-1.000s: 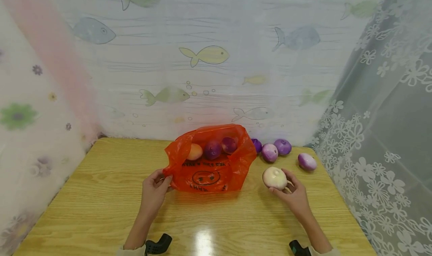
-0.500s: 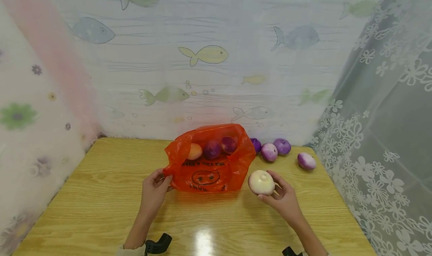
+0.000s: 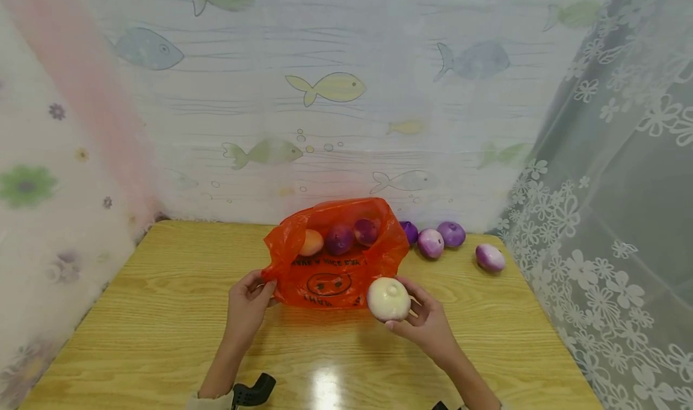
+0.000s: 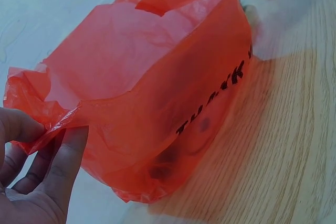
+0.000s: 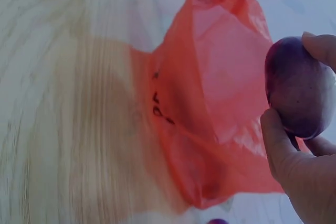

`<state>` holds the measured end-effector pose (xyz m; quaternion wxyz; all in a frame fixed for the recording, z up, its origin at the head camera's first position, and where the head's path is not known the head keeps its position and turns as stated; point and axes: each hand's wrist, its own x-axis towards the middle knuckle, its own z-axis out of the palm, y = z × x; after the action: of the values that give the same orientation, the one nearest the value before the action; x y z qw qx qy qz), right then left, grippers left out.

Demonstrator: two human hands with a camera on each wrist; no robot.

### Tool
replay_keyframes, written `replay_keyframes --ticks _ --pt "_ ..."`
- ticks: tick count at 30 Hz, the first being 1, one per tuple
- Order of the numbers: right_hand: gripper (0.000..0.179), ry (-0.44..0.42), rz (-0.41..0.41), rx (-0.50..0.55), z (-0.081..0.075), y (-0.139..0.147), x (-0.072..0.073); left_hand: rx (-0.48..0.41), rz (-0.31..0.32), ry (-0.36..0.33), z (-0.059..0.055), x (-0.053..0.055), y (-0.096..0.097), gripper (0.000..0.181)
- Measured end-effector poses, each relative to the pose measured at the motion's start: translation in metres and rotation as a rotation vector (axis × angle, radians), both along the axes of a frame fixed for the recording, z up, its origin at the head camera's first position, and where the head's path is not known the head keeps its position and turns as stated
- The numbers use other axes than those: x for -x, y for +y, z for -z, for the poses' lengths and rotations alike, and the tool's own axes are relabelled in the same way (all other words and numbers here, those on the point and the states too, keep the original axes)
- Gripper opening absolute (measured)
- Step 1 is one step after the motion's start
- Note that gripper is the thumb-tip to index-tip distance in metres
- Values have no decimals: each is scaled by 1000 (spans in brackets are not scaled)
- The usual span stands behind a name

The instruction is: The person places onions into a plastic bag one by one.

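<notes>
A red plastic bag (image 3: 330, 293) with black print stands on the table, its mouth spread toward me. My left hand (image 3: 248, 302) pinches the bag's left edge between thumb and fingers; the left wrist view shows the bunched plastic (image 4: 58, 121) in that grip. Inside the bag are an orange-looking round item (image 3: 312, 243) and two purple ones (image 3: 340, 239), tinted by the plastic. My right hand (image 3: 425, 321) grips an onion (image 3: 388, 299), pale on top, in front of the bag's lower right corner. In the right wrist view, this onion (image 5: 299, 87) shows a dark purple side.
To the right of the bag lie two purple onions (image 3: 452, 234) and a paler one (image 3: 431, 243), grouped near the table's back edge. Another onion (image 3: 490, 258) lies farther right. A fish-printed curtain (image 3: 335, 127) hangs behind the wooden table (image 3: 162, 314).
My right hand has carried the onion leftward, from beside the bag to in front of its right corner. The left hand and the bag have stayed put.
</notes>
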<state>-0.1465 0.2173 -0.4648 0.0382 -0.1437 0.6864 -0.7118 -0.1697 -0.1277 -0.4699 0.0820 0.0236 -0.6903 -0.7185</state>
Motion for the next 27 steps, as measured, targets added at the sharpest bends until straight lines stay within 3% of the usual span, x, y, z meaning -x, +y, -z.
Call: replay_keyframes --ticks 5,13,22,27 --pt "78 35 -56 40 0 -15 1 3 -5 -5 -1 0 0 22" --pt "81 -14 -98 34 -7 -37 10 11 -14 -30 0 0 -2 22" --pt "85 -28 -88 -29 -12 -54 33 9 -10 -15 -1 0 -2 22" --pt "82 -4 -145 -63 -16 -61 50 0 -11 -8 -1 0 -2 22"
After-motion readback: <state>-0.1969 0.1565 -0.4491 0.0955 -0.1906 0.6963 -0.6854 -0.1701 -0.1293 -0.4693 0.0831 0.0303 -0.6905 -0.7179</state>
